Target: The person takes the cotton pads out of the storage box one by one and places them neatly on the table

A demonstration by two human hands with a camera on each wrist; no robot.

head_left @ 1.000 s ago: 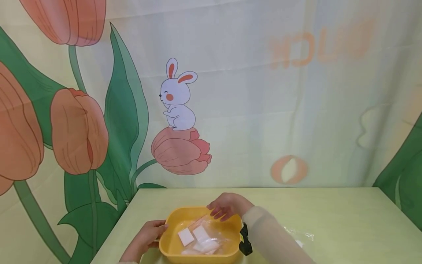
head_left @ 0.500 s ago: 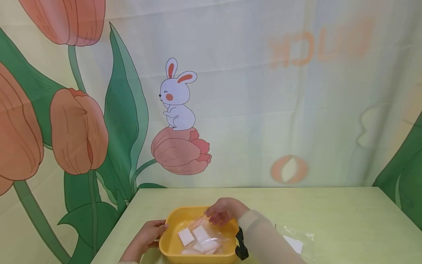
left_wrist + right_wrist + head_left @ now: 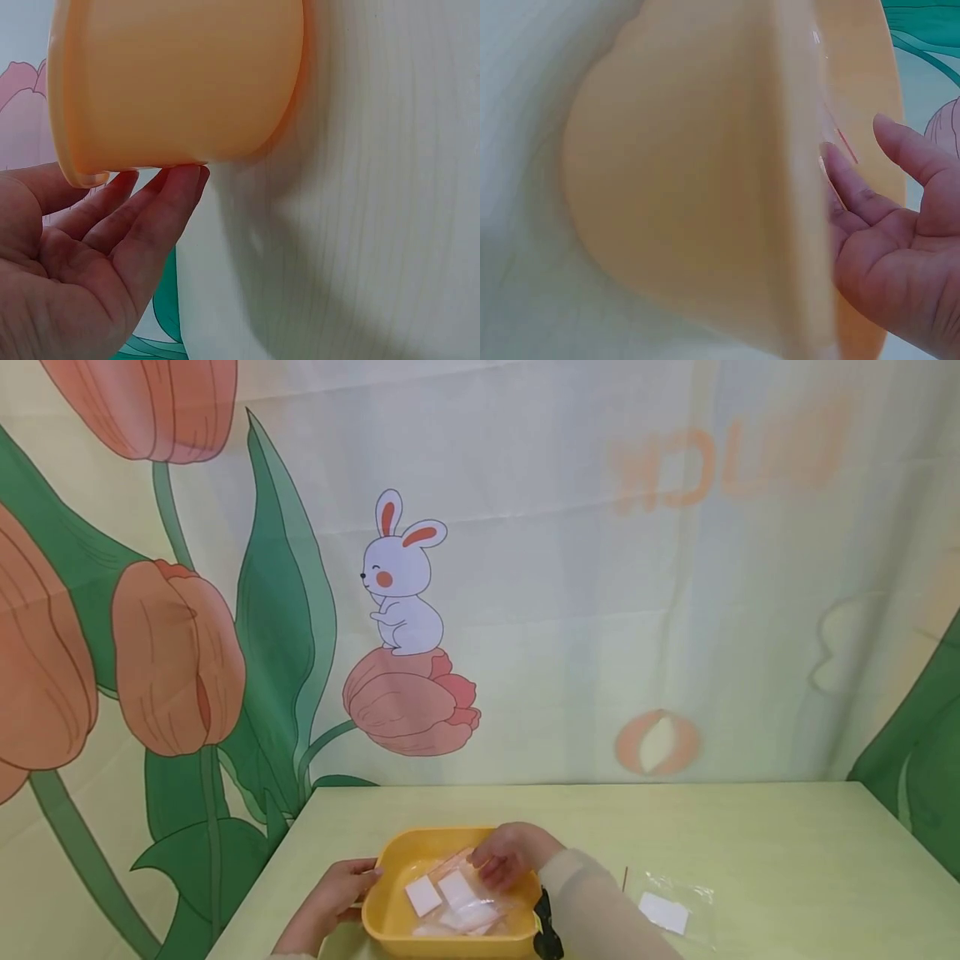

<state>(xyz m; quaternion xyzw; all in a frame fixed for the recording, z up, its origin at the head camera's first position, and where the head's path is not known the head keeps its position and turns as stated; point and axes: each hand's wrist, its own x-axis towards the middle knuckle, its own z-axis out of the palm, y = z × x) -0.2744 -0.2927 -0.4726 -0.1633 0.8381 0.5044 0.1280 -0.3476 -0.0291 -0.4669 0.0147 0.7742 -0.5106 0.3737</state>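
Note:
A yellow plastic basin [image 3: 450,947] stands at the table's front, holding several clear plastic bags [image 3: 468,917] with white cards [image 3: 423,897] in them. My left hand [image 3: 341,889] grips the basin's left end. In the left wrist view, the thumb of that left hand [image 3: 82,262] is at the rim and its fingers press the outer wall. My right hand [image 3: 512,853] reaches over the right side into the basin, near the bags. In the right wrist view, the right hand [image 3: 900,232] has its thumb spread from the fingers, whose tips are partly hidden by the basin wall.
To the right on the pale green table [image 3: 780,860] lies a clear bag [image 3: 663,912] with a white card and a thin red strip. A curtain [image 3: 540,610] printed with tulips and a rabbit hangs behind the table.
My right hand has moved down into the basin among the bags. The bag on the table has come into fuller view beside the sleeve. My left hand has stayed on the basin.

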